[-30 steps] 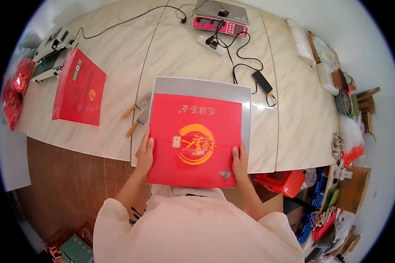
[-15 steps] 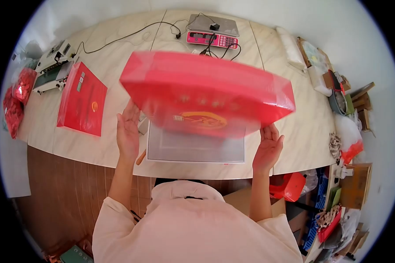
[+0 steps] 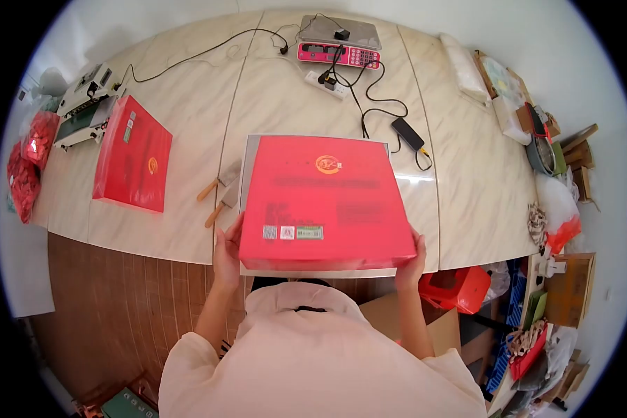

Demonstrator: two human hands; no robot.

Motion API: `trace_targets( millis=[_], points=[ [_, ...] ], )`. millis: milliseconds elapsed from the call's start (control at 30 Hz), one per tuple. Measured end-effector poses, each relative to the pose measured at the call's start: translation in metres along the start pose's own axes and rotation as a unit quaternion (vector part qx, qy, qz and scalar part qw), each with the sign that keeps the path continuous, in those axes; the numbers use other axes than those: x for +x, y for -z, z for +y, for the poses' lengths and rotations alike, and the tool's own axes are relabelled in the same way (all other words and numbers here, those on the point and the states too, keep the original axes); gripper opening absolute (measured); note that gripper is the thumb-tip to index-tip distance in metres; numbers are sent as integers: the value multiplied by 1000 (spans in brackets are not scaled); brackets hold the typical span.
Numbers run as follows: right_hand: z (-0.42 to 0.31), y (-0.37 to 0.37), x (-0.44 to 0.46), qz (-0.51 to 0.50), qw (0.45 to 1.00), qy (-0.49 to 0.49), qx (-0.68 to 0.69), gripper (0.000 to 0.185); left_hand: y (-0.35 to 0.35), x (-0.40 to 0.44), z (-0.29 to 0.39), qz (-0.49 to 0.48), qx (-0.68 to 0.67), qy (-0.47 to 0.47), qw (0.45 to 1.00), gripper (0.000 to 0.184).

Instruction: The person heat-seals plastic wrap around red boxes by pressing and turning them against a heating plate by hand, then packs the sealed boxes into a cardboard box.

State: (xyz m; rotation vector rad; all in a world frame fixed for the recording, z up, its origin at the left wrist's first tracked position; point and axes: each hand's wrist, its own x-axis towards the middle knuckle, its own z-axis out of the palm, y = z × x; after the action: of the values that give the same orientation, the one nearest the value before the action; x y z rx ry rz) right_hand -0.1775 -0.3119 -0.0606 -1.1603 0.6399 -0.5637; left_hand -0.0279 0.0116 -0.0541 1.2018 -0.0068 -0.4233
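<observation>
A large flat red gift box [image 3: 327, 195] covered in clear film is between my hands, its face with a gold emblem and printed labels turned up. Beneath it, a thin grey strip of a flat plate [image 3: 244, 177] with a pale edge shows at the left and back; the box hides most of it. My left hand [image 3: 228, 251] is closed on the box's near left corner. At the near right corner, my right hand [image 3: 411, 263] grips the side. Whether the box rests fully on the plate, I cannot tell. Two wooden-handled scrapers [image 3: 220, 207] lie left of the box.
Another red box [image 3: 136, 157] stands on the left of the marbled table [image 3: 188, 118], by a white machine [image 3: 83, 108]. At the back are a pink-fronted scale [image 3: 339, 54], a power strip [image 3: 326, 85] and a black adapter [image 3: 407, 134] with cables. Assorted clutter lines the right wall.
The red box has come down and toward me from its raised, tilted pose, now lying nearly flat over the plate. Both hands moved nearer my body with it. The scrapers and adapter are now uncovered.
</observation>
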Motion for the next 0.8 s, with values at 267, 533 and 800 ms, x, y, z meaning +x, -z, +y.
trace_targets(
  millis=[267, 533, 800],
  points=[
    [38, 17, -8, -6, 996, -65, -66, 53, 34, 12, -42, -14, 158, 76, 984, 62],
    [37, 20, 33, 28, 919, 75, -385, 30, 16, 74, -41, 19, 445, -18, 895, 54],
    [55, 58, 77, 93, 928, 67, -355, 34, -63, 75, -65, 1, 505, -124, 854, 55]
  ],
)
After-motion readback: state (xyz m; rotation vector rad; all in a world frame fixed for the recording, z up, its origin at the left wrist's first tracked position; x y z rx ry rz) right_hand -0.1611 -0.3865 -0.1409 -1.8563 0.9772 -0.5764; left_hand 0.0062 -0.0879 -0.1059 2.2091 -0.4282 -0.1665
